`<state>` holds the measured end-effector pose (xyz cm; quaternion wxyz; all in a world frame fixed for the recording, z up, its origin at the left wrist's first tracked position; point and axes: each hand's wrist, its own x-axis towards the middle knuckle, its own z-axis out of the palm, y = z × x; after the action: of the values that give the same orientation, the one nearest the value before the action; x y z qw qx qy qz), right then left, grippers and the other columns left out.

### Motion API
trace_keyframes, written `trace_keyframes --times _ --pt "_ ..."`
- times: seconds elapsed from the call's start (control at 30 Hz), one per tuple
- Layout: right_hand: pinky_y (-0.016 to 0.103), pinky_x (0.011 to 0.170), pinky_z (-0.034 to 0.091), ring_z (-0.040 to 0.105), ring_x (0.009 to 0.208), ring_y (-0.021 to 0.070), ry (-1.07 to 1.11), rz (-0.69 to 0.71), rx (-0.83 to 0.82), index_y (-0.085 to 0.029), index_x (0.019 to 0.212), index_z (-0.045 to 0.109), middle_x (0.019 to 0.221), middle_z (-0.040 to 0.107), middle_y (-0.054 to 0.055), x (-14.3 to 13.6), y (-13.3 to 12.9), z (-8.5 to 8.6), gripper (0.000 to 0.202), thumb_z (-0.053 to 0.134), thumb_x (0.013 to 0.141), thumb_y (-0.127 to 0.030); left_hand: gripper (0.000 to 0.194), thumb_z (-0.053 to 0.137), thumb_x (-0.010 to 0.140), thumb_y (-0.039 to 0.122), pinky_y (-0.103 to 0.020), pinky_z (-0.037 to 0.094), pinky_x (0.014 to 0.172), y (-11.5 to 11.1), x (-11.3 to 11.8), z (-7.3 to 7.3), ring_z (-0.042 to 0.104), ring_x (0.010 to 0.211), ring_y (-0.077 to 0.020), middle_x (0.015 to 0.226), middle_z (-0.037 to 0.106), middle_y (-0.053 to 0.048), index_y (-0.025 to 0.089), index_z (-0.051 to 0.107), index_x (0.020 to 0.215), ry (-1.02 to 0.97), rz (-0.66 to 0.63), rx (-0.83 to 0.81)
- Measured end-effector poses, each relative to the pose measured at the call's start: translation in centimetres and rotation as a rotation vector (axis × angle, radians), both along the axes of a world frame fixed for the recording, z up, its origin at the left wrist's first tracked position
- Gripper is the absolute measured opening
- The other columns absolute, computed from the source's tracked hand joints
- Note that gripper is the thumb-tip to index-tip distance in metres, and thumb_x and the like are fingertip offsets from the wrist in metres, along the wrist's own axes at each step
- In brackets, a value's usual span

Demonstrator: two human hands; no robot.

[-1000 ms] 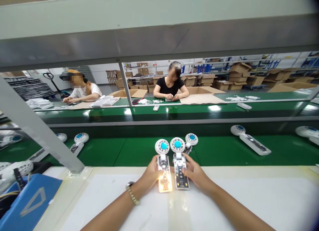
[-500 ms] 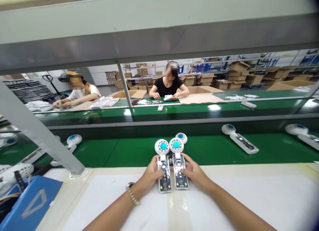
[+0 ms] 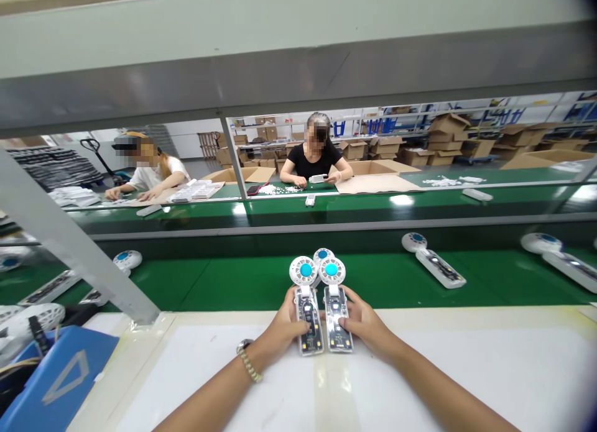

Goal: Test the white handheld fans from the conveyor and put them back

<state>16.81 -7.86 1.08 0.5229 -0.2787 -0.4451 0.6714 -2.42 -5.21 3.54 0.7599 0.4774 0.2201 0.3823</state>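
My left hand (image 3: 283, 325) is closed around a small handheld fan (image 3: 310, 335), its thumb on the front of the clear handle. A matching handheld fan (image 3: 339, 335) is gripped in my right hand (image 3: 366, 325), thumb also across the front. Both stand side by side, round white heads with blue centres at the top, circuit boards showing through the handles. Behind the two heads, a third fan (image 3: 323, 254) lies on the green belt (image 3: 252, 283), mostly hidden by the held ones.
More fans ride the belt, such as one at right (image 3: 438, 267). A white worktop (image 3: 420, 370) lies under my arms. At left are a slanted metal post (image 3: 84, 245) and a blue bin (image 3: 79, 376). A metal beam (image 3: 298, 78) crosses above. Two co-workers sit opposite.
The fans on the near belt have shifted left, while white pieces on the far belt have moved right. Both held fans stay in my hands, the left one tilted slightly differently.
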Motion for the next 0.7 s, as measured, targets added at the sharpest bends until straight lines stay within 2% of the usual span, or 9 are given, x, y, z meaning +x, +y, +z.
trace_keyframes --times 0.2,0.37,0.7 --pt "0.045 0.085 0.043 0.059 0.095 0.0263 -0.014 0.000 -0.011 -0.024 0.126 0.030 0.104 0.058 0.010 -0.02 -0.02 0.05 0.070 0.070 0.068 -0.028 0.066 0.073 0.060 0.016 -0.041 0.042 0.084 -0.21 0.09 0.33 0.055 0.099 -0.0282 0.110 0.052 -0.009 0.023 0.039 0.115 0.031 -0.001 -0.043" --pt "0.045 0.086 0.042 0.059 0.095 0.0261 -0.033 -0.005 -0.011 -0.024 0.127 0.030 0.105 0.059 0.010 0.08 -0.05 0.07 0.072 0.070 0.068 -0.029 0.065 0.073 0.059 0.016 -0.043 0.043 0.082 -0.28 0.22 0.38 0.056 0.097 -0.0288 0.114 0.050 -0.010 0.024 0.040 0.114 0.012 0.017 -0.037" --pt "0.046 0.086 0.041 0.058 0.098 0.0278 -0.015 0.004 -0.027 -0.025 0.127 0.030 0.110 0.056 0.012 -0.07 -0.08 0.35 0.073 0.071 0.067 -0.031 0.061 0.071 0.062 0.012 -0.037 0.045 0.080 0.01 0.02 0.09 0.055 0.098 -0.0272 0.112 0.051 -0.009 0.023 0.040 0.113 -0.007 -0.013 -0.031"
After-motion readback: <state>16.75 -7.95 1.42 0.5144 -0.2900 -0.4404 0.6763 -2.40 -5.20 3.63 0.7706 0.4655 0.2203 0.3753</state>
